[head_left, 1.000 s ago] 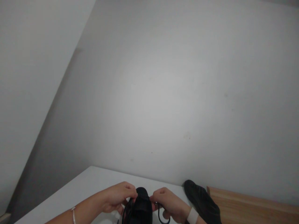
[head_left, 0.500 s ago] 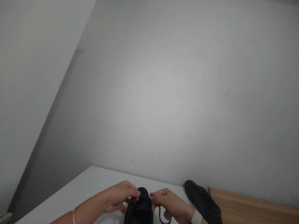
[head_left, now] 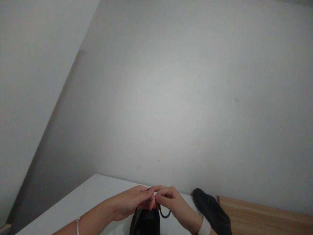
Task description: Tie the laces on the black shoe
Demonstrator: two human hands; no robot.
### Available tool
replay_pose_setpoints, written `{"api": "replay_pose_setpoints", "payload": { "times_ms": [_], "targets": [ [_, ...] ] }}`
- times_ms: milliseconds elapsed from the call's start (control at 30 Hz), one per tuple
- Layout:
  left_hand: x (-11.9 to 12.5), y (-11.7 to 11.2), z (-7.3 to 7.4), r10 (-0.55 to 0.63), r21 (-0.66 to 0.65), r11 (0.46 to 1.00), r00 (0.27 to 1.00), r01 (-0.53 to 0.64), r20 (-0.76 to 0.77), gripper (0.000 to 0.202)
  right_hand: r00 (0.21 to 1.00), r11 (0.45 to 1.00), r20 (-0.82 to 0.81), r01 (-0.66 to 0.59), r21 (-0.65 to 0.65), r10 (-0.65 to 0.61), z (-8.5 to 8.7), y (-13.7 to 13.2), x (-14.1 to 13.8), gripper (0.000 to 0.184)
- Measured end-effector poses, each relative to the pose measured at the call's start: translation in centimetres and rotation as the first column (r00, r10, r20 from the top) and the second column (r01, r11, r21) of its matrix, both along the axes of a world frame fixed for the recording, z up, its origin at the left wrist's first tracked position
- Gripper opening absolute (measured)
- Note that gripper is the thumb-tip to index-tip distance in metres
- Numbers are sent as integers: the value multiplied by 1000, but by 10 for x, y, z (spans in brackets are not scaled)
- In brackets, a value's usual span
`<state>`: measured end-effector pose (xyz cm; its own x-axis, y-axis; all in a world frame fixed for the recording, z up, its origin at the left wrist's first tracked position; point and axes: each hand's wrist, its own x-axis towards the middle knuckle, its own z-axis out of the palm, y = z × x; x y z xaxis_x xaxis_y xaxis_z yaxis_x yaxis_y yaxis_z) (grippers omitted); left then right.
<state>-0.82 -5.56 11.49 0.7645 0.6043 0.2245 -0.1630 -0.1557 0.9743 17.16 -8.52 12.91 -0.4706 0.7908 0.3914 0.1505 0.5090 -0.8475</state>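
Note:
A black shoe [head_left: 145, 223] lies at the bottom middle on the white tabletop [head_left: 97, 189], its lower part cut off by the frame. Over its far end my two hands meet, fingertips touching. My left hand [head_left: 133, 199] is closed, thumb against fingers, with a bit of dark lace showing at the fingertips. Fingers bent in a pinch, my right hand [head_left: 174, 203] grips a black shoelace [head_left: 165, 216], which hangs below it in a loop. Both hands hide the shoe's upper end and part of the lace.
To the right, a second black shoe [head_left: 212, 210] leans at the table's edge near the wall. A light wooden board [head_left: 261, 215] stands beyond it. The grey-white wall [head_left: 171, 98] rises behind the table, with another wall surface [head_left: 36, 65] at the left.
My hands were apart on either side of the shoe's end. They have come together above it, the right moving left with the lace loop, the left reaching slightly up and right.

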Motion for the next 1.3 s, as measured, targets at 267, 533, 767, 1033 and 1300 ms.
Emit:
{"api": "replay_pose_setpoints", "payload": {
  "times_ms": [267, 533, 767, 1033, 1300],
  "targets": [
    [-3, 12, 4, 79, 4, 997, 987, -81, 139, 46, 902, 983, -421, 20, -181, -95, -20, 15, 20, 22],
    [-39, 37, 0, 362, -203, 932, 820, -302, 444, 27, 581, 953, -757, 129, -275, -297, -37, 41, 55, 26],
    [-72, 58, -30, 533, -253, 846, 732, -469, 425, 50, 534, 904, -736, 330, -273, -417, -57, 47, 87, 24],
    [-81, 63, -55, 606, -57, 792, 771, -608, 198, 45, 742, 849, -414, 484, -213, -527, -75, 38, 87, 33],
    [-51, 49, -66, 549, 449, 780, 821, -435, -158, 29, 893, 893, -61, 449, 23, -447, -111, 46, 57, 31]
  ]
}}
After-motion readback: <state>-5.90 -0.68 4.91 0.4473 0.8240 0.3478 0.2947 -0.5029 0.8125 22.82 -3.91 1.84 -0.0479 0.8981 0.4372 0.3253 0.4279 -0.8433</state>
